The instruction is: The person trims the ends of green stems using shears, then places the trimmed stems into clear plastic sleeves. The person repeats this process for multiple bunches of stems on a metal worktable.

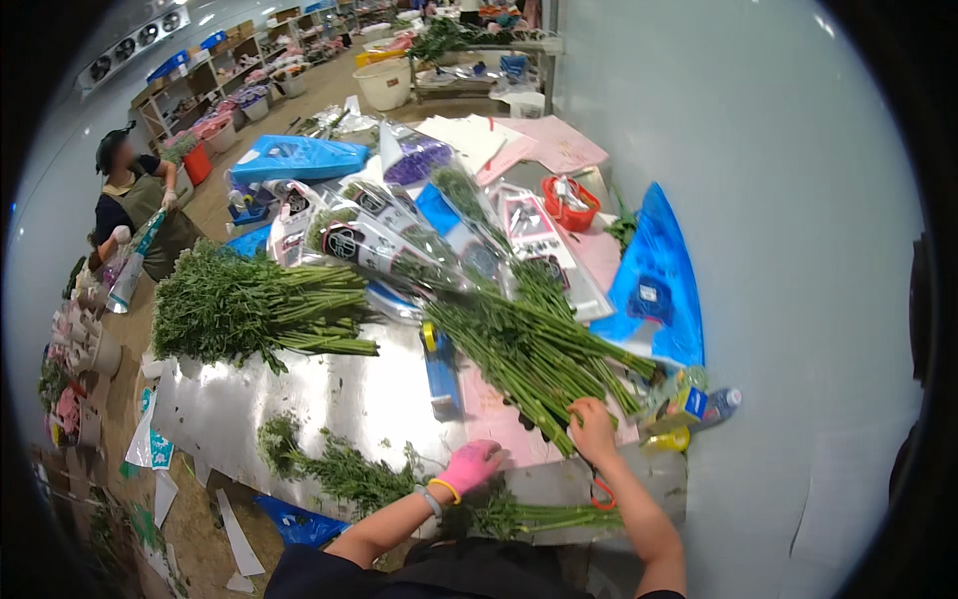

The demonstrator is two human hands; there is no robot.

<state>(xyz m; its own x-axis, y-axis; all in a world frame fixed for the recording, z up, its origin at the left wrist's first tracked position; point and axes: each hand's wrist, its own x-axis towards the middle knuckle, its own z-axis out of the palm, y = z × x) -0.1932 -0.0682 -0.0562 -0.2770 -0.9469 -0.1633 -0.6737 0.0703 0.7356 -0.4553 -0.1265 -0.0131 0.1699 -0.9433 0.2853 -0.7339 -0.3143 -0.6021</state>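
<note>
My left hand [473, 466], in a pink glove with a yellow cuff, rests low over the near part of the metal table [352, 389], close to a leafy bunch of stems [359, 472]. My bare right hand [593, 430] is at the cut ends of long green stems [524, 359]; whether its fingers grip them is unclear. The red handle of scissors [602, 494] shows just below that hand. The stems lie across a pink paper sheet [483, 412], towards plastic-sleeved flower bunches [359, 239]. A large leafy bunch [224, 299] lies at the table's left.
A blue tape dispenser [442, 374] stands mid-table. Bottles and a small box [677, 410] are by the wall at the right, near blue plastic wrap [651, 277]. A red basket [570, 204] is farther back. Another person [142, 202] stands at the left, holding a wrapped bunch.
</note>
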